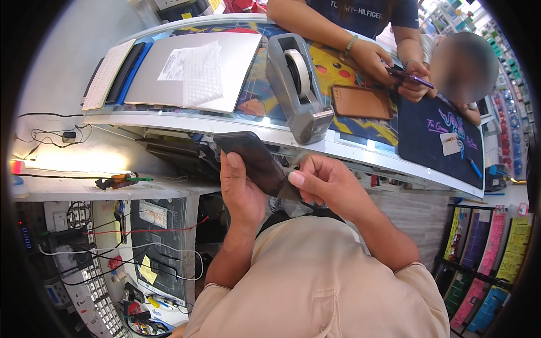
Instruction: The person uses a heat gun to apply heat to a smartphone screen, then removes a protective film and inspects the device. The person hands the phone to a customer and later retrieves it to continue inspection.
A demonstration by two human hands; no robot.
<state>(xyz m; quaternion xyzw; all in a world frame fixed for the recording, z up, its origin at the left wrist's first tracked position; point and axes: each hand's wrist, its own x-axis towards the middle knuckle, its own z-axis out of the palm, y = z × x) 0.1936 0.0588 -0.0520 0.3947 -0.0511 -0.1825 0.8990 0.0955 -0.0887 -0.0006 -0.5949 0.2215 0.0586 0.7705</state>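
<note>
- Between the person's torso (pixel 315 265) and the counter (pixel 360 147), a dark phone (pixel 255 158) was held aslant, its long axis running from upper left, nearest the counter, down to lower right.
- The left hand (pixel 243 194) gripped it, thumb along its left edge.
- The right hand (pixel 327 181) curled closed by the lower end; anything pinched could not be told.
- Beyond stood a gray tape dispenser (pixel 294 84).
</note>
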